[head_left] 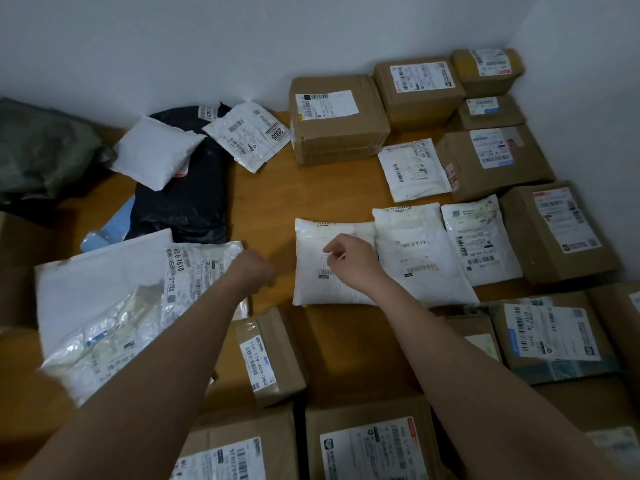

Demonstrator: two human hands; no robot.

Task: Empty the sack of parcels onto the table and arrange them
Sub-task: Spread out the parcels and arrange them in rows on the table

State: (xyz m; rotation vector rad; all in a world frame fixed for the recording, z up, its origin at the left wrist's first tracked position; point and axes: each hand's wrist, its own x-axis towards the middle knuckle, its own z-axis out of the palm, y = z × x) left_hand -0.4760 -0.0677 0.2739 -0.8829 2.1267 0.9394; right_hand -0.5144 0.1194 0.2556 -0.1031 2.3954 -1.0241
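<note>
Your right hand [349, 259] rests on a white mailer [332, 268] in the middle of the tabletop [270, 209], fingers loosely curled, fingertips touching its top face near the label; you cannot tell if anything is pinched. Just to the right of that hand lie two more white mailers [412, 251] side by side, edges touching, and beyond them a fourth [414, 169].

Your left hand [254, 270] is curled into a fist at the right edge of a crinkled clear-and-white mailer [194, 271]; whether it grips that edge you cannot tell. Under your left forearm lies a large white bag [100, 278].

Beyond your left hand sits a black bag [187, 206] with two white mailers [156, 152] lying on it, and a blue packet [110, 230] peeking from beneath. The dark green sack [41, 150] slumps far to the left of it.

Cardboard boxes [337, 119]: six past and to the right of your right hand, about six more nearer you than both hands.
</note>
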